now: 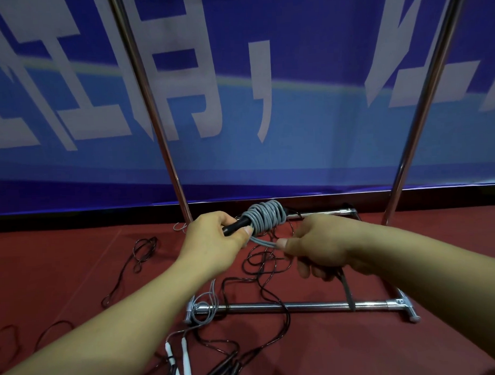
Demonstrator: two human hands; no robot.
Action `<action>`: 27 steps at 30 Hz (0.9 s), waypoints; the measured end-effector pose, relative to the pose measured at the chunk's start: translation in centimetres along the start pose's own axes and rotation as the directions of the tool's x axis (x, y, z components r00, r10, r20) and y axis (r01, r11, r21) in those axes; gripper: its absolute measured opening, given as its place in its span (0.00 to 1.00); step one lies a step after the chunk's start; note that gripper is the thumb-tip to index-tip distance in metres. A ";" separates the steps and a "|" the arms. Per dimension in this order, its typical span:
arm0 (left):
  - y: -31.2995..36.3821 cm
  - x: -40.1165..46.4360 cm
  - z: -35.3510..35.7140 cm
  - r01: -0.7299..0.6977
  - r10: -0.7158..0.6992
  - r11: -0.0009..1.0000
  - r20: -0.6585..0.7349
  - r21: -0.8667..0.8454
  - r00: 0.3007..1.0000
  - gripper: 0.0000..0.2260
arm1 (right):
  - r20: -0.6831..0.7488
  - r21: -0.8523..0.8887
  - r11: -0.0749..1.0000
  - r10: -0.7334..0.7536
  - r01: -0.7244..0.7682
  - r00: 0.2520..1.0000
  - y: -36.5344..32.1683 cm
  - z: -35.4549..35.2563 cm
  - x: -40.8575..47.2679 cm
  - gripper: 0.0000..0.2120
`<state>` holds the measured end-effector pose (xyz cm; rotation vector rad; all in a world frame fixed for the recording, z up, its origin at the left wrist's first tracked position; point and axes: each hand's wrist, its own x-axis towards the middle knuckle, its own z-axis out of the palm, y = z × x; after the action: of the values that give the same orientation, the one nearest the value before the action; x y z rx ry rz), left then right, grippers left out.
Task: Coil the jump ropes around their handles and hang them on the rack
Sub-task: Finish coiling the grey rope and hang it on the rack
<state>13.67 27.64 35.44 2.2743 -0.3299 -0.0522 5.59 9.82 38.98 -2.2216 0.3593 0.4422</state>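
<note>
Left hand (pixel 214 239) gripping coiled handle (pixel 236 225), right hand (pixel 321 246) pinching grey rope (pixel 266 242).

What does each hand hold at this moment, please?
Left hand: closed, gripping the black handles wrapped in the grey coil.
Right hand: closed, pinching the grey rope's loose end.

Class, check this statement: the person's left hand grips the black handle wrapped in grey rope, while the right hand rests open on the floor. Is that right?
Not quite. The head view shows the right hand raised, pinching the grey rope near the coil. The left hand does grip the black handle.
</note>
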 end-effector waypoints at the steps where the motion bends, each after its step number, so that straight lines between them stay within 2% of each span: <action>1: 0.0 0.0 0.0 -0.002 0.002 1.000 -0.003 0.012 1.000 0.08 | 0.017 0.002 1.000 0.010 -0.010 1.000 0.0 0.0 -0.1 0.21; 10: 0.2 -0.2 0.1 -0.078 0.082 0.984 -0.018 0.159 0.996 0.10 | -0.043 0.042 0.999 -0.002 0.003 0.999 -0.2 -0.3 -0.1 0.23; 16: 0.5 -0.4 0.1 -0.176 0.153 0.951 0.108 0.254 0.982 0.06 | -0.011 0.287 0.958 -0.019 0.021 1.000 0.1 -0.5 0.1 0.20; 27: 0.7 -0.7 0.2 -0.336 0.250 0.897 0.296 0.286 0.922 0.06 | 0.108 0.418 0.907 0.007 -0.052 0.994 0.4 -1.2 0.0 0.18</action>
<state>12.81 27.24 35.79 2.5262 -0.8774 -0.1392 5.69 8.67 39.40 -1.7674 0.3920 0.4477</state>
